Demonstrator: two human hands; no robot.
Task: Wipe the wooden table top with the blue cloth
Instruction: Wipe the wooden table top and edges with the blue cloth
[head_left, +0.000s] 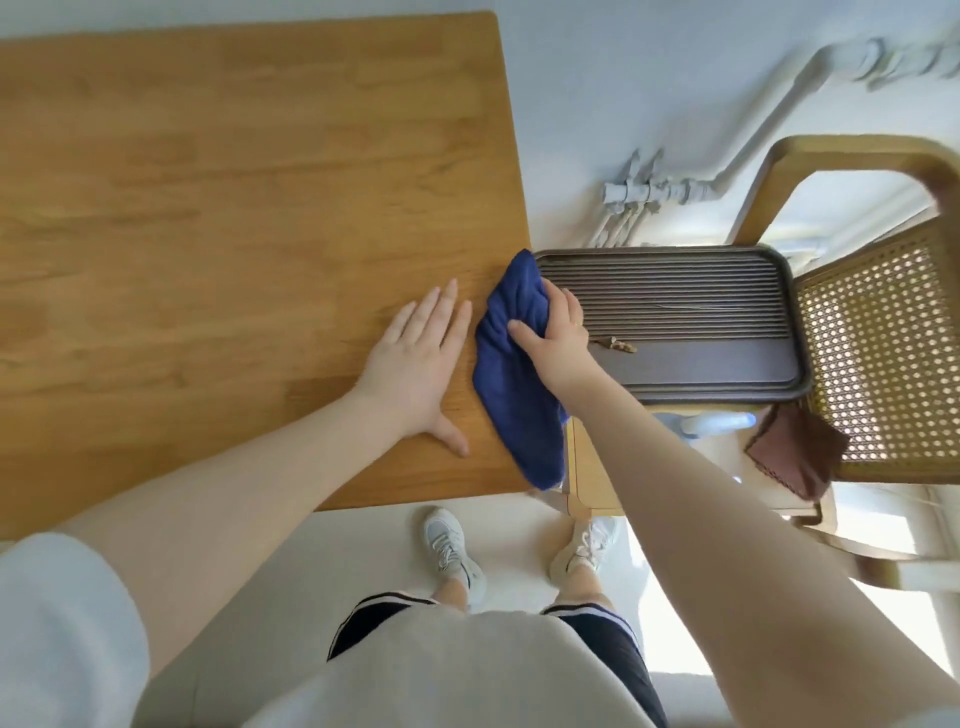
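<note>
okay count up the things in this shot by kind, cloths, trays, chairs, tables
Cloths: 2, blue cloth and brown cloth
Trays: 1, dark tray
Chairs: 1, cane chair
Tables: 1, wooden table
Total: 5

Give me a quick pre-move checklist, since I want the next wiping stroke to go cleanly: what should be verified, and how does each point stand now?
1. Right hand grips the blue cloth: ok.
2. Cloth lies on the wooden table top: partly ok; it sits at the right edge, its near end hanging over the corner.
3. Left hand flat on the wood, steadying: ok, but it lies close beside the cloth, in a leftward stroke's way.
4. Dark tray off the table, beside it: ok.
5. Crumbs left on the wood: cannot tell.
</note>
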